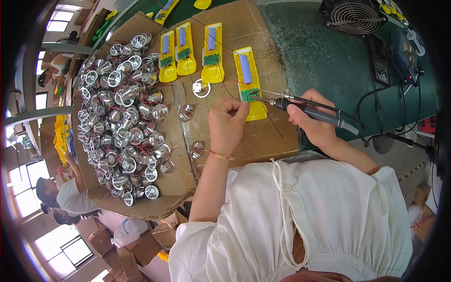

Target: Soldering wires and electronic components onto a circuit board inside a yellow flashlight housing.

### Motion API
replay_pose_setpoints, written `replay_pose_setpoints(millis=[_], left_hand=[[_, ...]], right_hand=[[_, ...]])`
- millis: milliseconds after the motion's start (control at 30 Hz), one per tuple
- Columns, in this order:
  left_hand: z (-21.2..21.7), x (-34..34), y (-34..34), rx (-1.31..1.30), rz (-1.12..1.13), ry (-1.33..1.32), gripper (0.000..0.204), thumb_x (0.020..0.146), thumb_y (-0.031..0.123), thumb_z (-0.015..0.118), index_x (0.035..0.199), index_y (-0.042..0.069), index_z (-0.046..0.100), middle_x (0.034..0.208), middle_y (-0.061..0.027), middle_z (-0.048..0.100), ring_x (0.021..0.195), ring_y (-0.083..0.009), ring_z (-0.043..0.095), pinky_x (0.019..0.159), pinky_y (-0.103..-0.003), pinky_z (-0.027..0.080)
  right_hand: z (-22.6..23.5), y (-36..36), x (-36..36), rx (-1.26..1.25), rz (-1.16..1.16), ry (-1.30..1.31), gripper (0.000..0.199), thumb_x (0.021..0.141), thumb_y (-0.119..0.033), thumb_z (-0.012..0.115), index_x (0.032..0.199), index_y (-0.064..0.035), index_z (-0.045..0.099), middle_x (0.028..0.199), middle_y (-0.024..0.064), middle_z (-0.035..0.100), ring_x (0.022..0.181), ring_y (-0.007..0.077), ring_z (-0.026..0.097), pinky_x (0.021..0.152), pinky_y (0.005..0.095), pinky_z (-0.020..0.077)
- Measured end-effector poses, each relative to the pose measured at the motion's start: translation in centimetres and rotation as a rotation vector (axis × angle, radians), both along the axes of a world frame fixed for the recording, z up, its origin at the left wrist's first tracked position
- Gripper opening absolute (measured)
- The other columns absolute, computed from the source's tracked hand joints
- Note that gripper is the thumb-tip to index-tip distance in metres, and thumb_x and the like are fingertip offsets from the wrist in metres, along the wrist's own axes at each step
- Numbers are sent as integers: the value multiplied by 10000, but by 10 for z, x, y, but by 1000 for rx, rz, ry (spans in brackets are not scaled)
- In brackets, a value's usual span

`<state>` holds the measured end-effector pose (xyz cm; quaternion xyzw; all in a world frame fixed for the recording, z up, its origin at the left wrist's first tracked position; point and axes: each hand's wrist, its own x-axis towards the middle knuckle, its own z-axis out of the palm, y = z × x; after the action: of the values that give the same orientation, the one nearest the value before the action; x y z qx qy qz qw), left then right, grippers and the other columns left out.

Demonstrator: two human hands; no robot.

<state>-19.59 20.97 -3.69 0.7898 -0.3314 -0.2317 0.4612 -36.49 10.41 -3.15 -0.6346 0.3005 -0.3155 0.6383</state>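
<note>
Right hand (315, 123) closed around the grey handle of a soldering iron (310, 109), tip pointing left and resting on the small green circuit board (249, 94) in the nearest yellow casing (250, 82). Left hand (228, 123) pinched shut on a thin wire, fingertips (242, 107) just beside that board on its left, slightly nearer to it than the right hand, which stays back along the iron. Casing lying with its long axis running away from the body, blue cylindrical cell (245, 64) in the upper half, board at the lower middle, so between the two hands and a little beyond them. Iron's long axis almost crosswise to the casing, cable trailing off to the right. Further out on the sheet of brown cardboard (270, 136): three more yellow casings (191, 49) in a row, a few loose silver reflector cups (186, 112) close to the left wrist, and a large heap of the same reflectors (121, 113) well off to the left. Beyond the cardboard, green worktop (324, 56) with a small black fan (353, 16) at the far edge and a dark control box (401, 56) to the right
</note>
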Motion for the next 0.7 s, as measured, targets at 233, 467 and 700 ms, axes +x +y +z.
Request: replay_pose_setpoints(millis=[233,467,700], left_hand=[[-2,5,2,-2,27,1,146,747,96,648,726,-47,629,701,-125,578,630,-179,560,575,-287,444],[-21,2,-7,-60,-30,-102,195,705,164,640,693,-30,622,621,-172,576,549,-216,567,529,-316,440],[-2,0,-2,58,91,-79,166,669,158,653,623,1,630,596,-145,588,535,-238,582,517,-334,452]], right_hand=[[2,-1,-8,183,-56,-68,129,804,-98,630,851,-17,541,688,63,600,602,94,567,539,217,461],[-33,-14,-42,-32,-204,66,174,862,-188,558,923,-25,546,674,14,524,594,60,480,534,182,380],[-38,-18,-35,30,-156,-46,143,873,-159,537,935,-30,534,696,7,526,604,54,466,551,173,359]])
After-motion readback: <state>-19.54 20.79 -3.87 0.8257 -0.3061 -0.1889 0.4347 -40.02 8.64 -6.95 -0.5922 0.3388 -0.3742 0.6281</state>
